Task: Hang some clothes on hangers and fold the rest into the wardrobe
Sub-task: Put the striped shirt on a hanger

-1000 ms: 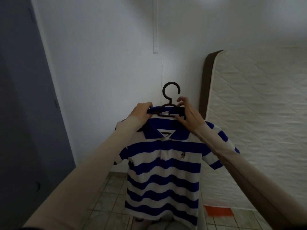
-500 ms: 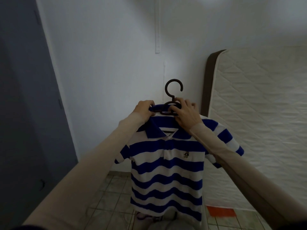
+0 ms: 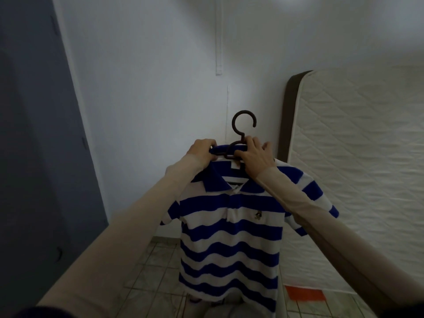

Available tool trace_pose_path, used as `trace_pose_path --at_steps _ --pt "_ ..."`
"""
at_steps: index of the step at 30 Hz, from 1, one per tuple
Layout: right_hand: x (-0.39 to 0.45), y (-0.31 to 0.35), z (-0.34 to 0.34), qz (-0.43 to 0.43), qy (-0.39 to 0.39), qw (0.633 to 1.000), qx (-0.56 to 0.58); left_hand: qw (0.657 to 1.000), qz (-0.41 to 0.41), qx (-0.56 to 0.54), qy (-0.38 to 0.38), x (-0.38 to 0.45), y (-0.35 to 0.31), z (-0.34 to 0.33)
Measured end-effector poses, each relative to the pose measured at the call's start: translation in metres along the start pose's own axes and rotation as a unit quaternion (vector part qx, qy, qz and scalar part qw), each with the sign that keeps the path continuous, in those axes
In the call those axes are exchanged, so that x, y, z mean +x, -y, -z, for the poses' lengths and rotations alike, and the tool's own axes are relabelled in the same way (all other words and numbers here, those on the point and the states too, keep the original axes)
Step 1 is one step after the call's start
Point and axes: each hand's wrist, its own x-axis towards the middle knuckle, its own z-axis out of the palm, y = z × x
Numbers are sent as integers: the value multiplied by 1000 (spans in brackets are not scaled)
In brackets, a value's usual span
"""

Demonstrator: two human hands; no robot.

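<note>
Striped polo (image 3: 231, 237) is held up at frame centre on hanger (image 3: 239, 136). Collar is gripped by left hand (image 3: 202, 152); hanger neck & collar are pinched by right hand (image 3: 254, 159). Mattress (image 3: 358, 180) at right.

A pale, square-tiled floor (image 3: 158, 271) with dark grout lines fills the 6 o'clock part of the view. On it, at about 5 o'clock, lies a flat orange rectangular patch (image 3: 306, 295), just beside the lower edge of a cream quilted mattress with a brown side band (image 3: 358, 180). The mattress stands upright on the floor at 3 o'clock, against the white wall (image 3: 149, 92).
</note>
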Motion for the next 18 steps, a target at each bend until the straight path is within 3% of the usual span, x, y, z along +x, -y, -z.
trace_pose_path --at_steps 4,9,12,18 --pt "3 6 7 -16 0 1000 -6 1000 -5 -8 2 -3 0 -2" --pt "-1 -8 5 88 -73 975 190 1000 12 -27 -1 -4 11 7" --pt "-4 -13 10 56 -46 962 265 999 8 -51 4 -7 15 8" --pt "-8 -12 7 13 -28 951 309 999 -5 -47 -3 -9 19 7"
